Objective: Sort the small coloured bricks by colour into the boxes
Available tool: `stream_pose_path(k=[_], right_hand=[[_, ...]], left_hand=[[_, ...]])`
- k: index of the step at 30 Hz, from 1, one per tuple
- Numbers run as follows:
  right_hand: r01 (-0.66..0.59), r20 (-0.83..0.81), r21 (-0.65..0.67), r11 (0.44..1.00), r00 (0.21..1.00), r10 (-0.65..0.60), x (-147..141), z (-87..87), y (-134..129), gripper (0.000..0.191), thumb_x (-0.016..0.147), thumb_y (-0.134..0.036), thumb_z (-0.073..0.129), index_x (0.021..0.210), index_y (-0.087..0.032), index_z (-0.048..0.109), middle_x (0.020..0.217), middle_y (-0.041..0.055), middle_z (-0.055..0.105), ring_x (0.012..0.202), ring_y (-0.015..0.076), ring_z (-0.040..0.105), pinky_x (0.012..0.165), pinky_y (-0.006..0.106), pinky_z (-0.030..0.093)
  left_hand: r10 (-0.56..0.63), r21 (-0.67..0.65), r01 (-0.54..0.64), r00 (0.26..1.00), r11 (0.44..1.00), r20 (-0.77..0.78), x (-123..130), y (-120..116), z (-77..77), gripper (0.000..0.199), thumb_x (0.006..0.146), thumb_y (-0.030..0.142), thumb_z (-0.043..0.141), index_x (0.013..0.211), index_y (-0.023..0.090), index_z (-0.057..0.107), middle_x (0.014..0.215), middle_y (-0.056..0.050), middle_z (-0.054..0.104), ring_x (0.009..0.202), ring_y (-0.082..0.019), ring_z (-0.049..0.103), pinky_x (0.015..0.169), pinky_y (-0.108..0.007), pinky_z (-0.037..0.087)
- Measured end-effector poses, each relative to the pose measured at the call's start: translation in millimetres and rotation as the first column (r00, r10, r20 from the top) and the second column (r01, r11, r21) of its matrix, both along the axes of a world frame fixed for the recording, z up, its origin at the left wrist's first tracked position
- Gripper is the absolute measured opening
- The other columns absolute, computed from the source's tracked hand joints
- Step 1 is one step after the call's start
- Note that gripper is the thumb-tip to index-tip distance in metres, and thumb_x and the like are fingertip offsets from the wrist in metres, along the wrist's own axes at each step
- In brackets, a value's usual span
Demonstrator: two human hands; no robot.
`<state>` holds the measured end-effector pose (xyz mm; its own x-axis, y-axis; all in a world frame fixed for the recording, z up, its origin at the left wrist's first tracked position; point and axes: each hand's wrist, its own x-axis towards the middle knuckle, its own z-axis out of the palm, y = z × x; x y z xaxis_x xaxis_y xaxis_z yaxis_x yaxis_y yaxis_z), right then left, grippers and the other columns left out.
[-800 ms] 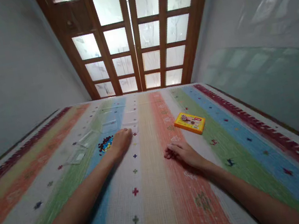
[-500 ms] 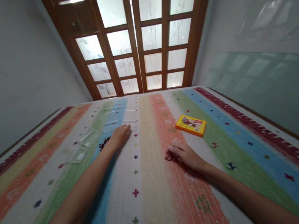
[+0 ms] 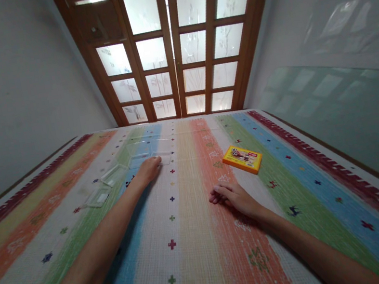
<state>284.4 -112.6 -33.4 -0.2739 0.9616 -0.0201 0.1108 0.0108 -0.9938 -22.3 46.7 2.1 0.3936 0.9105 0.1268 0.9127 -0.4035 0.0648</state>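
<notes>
My left hand [image 3: 149, 169] is at a clear plastic tray [image 3: 167, 156] on the striped cloth. Its fingers look closed, with the thumb towards the right; whatever they may hold is hidden. A few small dark brown pieces [image 3: 128, 182] show beside my left wrist, and my forearm covers much of that spot. Resting on the orange stripe, my right hand [image 3: 231, 197] has loosely bent fingers, slightly apart, and nothing visible in them. Just beyond it lies a flat yellow box [image 3: 242, 159] with a picture on its top.
Left of my left hand lie two more clear plastic pieces, one tilted container [image 3: 112, 175] and another nearer me [image 3: 97, 198]. The striped cloth [image 3: 199, 238] covers the table. Wooden doors with glass panes [image 3: 172, 42] stand behind, with walls on both sides.
My left hand has moved slightly left and back, and its arm covers more of the dark pieces. My right hand and the yellow box have stayed put.
</notes>
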Motion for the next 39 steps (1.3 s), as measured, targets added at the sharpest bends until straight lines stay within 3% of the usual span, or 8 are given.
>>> stream_pose_path(k=[7,12,16,21,28,34,39], right_hand=[[-0.002,0.012,0.004,1.0,1.0,0.002,-0.3,2.3,-1.1,0.049,0.086,-0.068,0.059,0.08,-0.02,0.066,0.083,0.0094,0.076,0.077,0.02,0.069,0.076,0.035,0.052],[-0.004,0.012,-0.007,1.0,1.0,0.004,-0.9,2.4,-1.8,0.048,0.086,-0.067,0.059,0.081,-0.02,0.066,0.084,0.0098,0.076,0.078,0.0205,0.069,0.076,0.035,0.052],[-0.005,0.029,0.001,1.0,1.0,0.005,-0.5,1.5,-1.5,0.047,0.088,-0.065,0.058,0.081,-0.019,0.066,0.084,0.0104,0.075,0.078,0.0201,0.069,0.077,0.035,0.051],[0.0,0.02,-0.008,1.0,1.0,0.001,1.4,0.8,-0.8,0.047,0.087,-0.065,0.059,0.082,-0.019,0.066,0.084,0.0102,0.075,0.078,0.0202,0.069,0.077,0.035,0.051],[0.013,0.004,-0.01,1.0,1.0,-0.013,3.6,1.2,-1.8,0.048,0.087,-0.067,0.059,0.082,-0.019,0.067,0.083,0.0101,0.075,0.077,0.0204,0.069,0.076,0.036,0.052],[0.001,0.022,-0.015,1.0,1.0,0.0,4.4,3.1,-2.1,0.049,0.087,-0.067,0.059,0.083,-0.019,0.067,0.084,0.0104,0.075,0.077,0.0207,0.069,0.076,0.036,0.052],[0.007,0.018,-0.007,1.0,1.0,-0.006,3.8,3.2,-2.2,0.047,0.088,-0.065,0.059,0.082,-0.019,0.067,0.083,0.01,0.074,0.077,0.0207,0.069,0.078,0.036,0.052]], left_hand=[[-0.018,0.124,-0.006,0.981,0.992,0.193,-19.1,-10.2,11.0,0.044,0.083,0.006,0.045,0.118,0.018,0.069,0.118,-0.01,0.076,0.111,-0.023,0.071,0.1,-0.036,0.053],[0.041,0.23,-0.114,0.952,0.967,0.302,-56.3,-39.2,23.9,0.037,0.089,0.019,0.042,0.112,0.016,0.071,0.117,-0.012,0.077,0.11,-0.027,0.071,0.106,-0.043,0.052],[0.117,0.182,-0.18,0.944,0.967,0.31,-79.0,-66.0,14.7,0.037,0.091,0.037,0.045,0.107,0.016,0.071,0.117,-0.014,0.076,0.114,-0.031,0.07,0.108,-0.046,0.05],[0.184,0.081,-0.217,0.937,0.973,0.295,-81.8,-85.4,-8.9,0.062,0.088,0.056,0.052,0.129,0.011,0.061,0.135,-0.021,0.067,0.126,-0.036,0.063,0.112,-0.05,0.046],[0.198,-0.022,-0.2,0.941,0.98,0.273,-60.7,-73.8,-25.6,0.064,0.092,0.053,0.049,0.142,0.014,0.053,0.151,-0.018,0.055,0.14,-0.035,0.051,0.118,-0.052,0.038],[0.21,-0.01,-0.216,0.936,0.976,0.281,-45.5,-52.0,-27.7,0.048,0.095,0.049,0.052,0.126,0.018,0.07,0.145,-0.013,0.063,0.142,-0.033,0.05,0.12,-0.051,0.036],[0.236,0.014,-0.255,0.915,0.967,0.327,-40.7,-45.1,-27.5,0.037,0.094,0.041,0.057,0.114,0.019,0.078,0.135,-0.012,0.07,0.135,-0.033,0.058,0.116,-0.051,0.043]])
